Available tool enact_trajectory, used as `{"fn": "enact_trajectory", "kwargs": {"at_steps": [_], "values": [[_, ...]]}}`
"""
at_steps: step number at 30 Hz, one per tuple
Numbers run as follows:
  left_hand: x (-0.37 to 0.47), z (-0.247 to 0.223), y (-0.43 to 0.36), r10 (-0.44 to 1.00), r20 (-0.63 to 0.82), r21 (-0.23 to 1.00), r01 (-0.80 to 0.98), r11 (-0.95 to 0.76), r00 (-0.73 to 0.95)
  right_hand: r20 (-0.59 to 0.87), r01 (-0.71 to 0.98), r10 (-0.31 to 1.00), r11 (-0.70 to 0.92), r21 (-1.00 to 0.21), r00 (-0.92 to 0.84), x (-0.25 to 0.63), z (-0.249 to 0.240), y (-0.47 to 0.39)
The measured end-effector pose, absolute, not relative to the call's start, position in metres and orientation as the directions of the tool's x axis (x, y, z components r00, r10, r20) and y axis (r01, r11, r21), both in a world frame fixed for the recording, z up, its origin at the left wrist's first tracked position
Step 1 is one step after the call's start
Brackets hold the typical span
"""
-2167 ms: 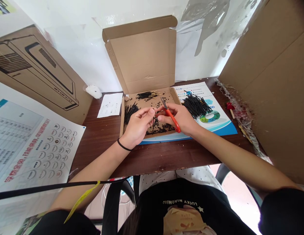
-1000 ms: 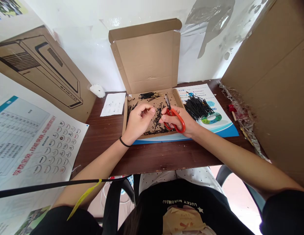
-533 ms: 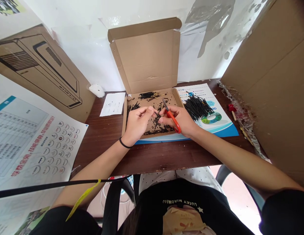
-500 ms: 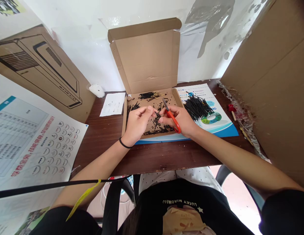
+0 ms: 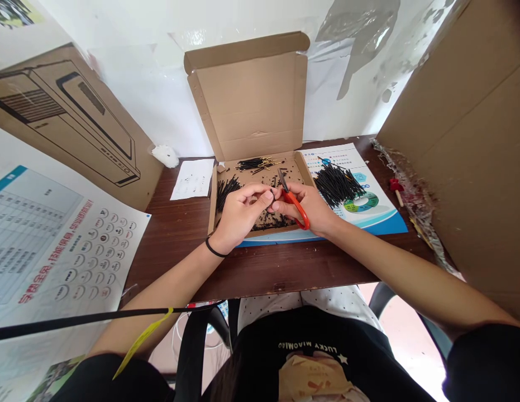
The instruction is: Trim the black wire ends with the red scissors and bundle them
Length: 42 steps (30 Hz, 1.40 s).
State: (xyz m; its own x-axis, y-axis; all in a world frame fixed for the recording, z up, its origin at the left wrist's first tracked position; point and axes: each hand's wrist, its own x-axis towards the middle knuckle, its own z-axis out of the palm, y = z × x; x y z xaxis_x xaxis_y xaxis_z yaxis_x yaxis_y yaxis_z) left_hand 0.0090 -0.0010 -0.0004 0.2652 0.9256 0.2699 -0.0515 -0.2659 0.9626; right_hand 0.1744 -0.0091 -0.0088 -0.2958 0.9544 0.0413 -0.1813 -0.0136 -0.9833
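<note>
- Box (image 5: 305, 167) of brown cardboard is set on the dark wooden surface (image 5: 171, 234), its lid (image 5: 251, 106) raised upright at the far side.
- Inside the box, three kinds of content can be made out: a bundle of black rods with gold-coloured ends (image 5: 256, 163) is laid along the back, a bunch of black rods (image 5: 227, 192) is gathered at the left wall, and small black scraps (image 5: 270, 223) are scattered over the middle and front.
- Scissors (image 5: 291, 199) with red-orange handles are held in the right grip (image 5: 310, 206), above the right part of the box; the blades are pointed away from the body.
- By the left grip (image 5: 243, 211), closed at thumb and forefinger, a small black piece (image 5: 272, 193) is pinched at the fingertips; its shape is too small to be told. The fingertips of both hands are brought together there, over the box and just to the left of the scissors.
- A black band (image 5: 215, 248) is worn on the left wrist.
- To the right of the box, a large pile of black rods (image 5: 337, 185) is heaped on a printed sheet (image 5: 385, 215).
- To the left, a white paper (image 5: 192, 178) marked with dark specks is laid flat.
</note>
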Motion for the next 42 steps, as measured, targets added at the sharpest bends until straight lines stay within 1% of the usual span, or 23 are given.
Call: {"fn": "enact_trajectory", "kwargs": {"at_steps": [5, 9, 12, 16, 21, 25, 28, 42], "values": [[0.01, 0.001, -0.005, 0.91, 0.294, 0.956, -0.08, -0.283, 0.291, 0.045, -0.206, 0.93, -0.032, -0.978, -0.363, 0.174, -0.008, -0.01], [0.009, 0.0, -0.005, 0.9, 0.336, 0.941, -0.071, -0.33, 0.278, 0.043, -0.165, 0.948, -0.01, -0.986, -0.315, 0.175, -0.007, -0.01], [0.008, 0.0, -0.004, 0.899, 0.384, 0.919, 0.006, -0.394, 0.211, 0.081, -0.036, 0.976, 0.075, -0.997, -0.203, 0.18, -0.004, -0.009], [0.006, -0.001, -0.004, 0.88, 0.45, 0.86, 0.191, -0.473, 0.152, 0.183, 0.19, 0.978, 0.199, -0.962, -0.099, 0.188, -0.001, -0.009], [0.004, -0.003, -0.002, 0.853, 0.51, 0.802, 0.3, -0.517, 0.106, 0.311, 0.475, 0.945, 0.318, -0.821, -0.095, 0.192, -0.001, -0.012], [0.003, -0.003, -0.002, 0.848, 0.519, 0.785, 0.332, -0.523, 0.108, 0.353, 0.588, 0.926, 0.362, -0.724, -0.137, 0.192, 0.0, -0.014], [0.003, -0.001, -0.003, 0.842, 0.526, 0.768, 0.356, -0.532, 0.122, 0.358, 0.626, 0.919, 0.379, -0.682, -0.166, 0.191, 0.001, -0.015], [0.004, -0.001, -0.002, 0.787, 0.602, 0.689, 0.409, -0.598, 0.136, 0.4, 0.699, 0.896, 0.413, -0.585, -0.194, 0.189, -0.004, -0.014]]}}
